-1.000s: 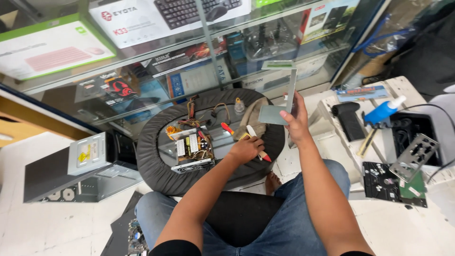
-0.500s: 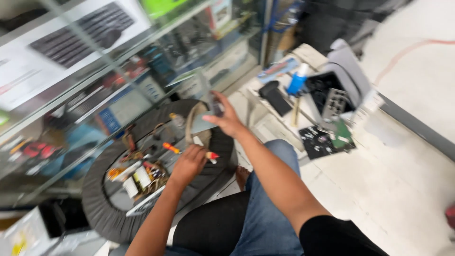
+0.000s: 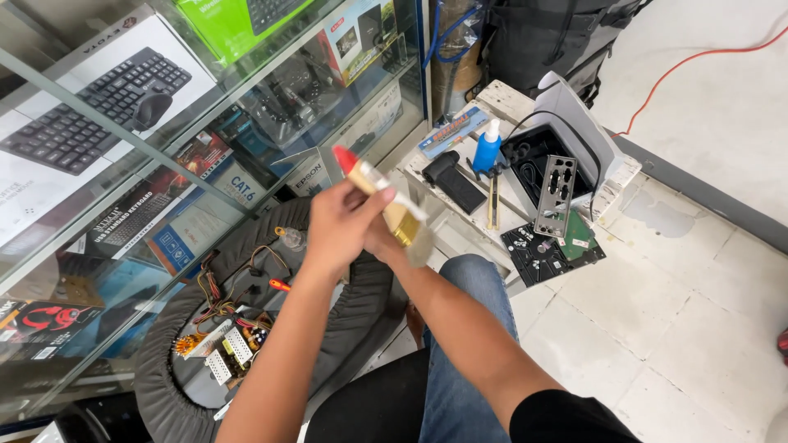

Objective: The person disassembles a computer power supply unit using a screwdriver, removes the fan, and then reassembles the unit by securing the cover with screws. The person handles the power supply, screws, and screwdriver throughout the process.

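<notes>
My left hand is raised at chest height and grips a paintbrush with a red-tipped wooden handle, a gold ferrule and pale bristles. The brush slants down to the right. My right hand sits just behind and under the left one, touching the ferrule end; most of it is hidden. Below both hands lies a black tyre on the floor, with an opened power-supply circuit board and its coloured wires inside. A small red-handled screwdriver rests on the tyre.
A glass display case of boxed keyboards stands to the left. On the right are a blue spray bottle, a metal port plate, a dark board, a white computer case and an orange cable on the tiled floor.
Both hands have lifted up and away from the tyre, taking the brush off the circuit board. The grey metal piece my right hand held is no longer seen. The view has swung right.
</notes>
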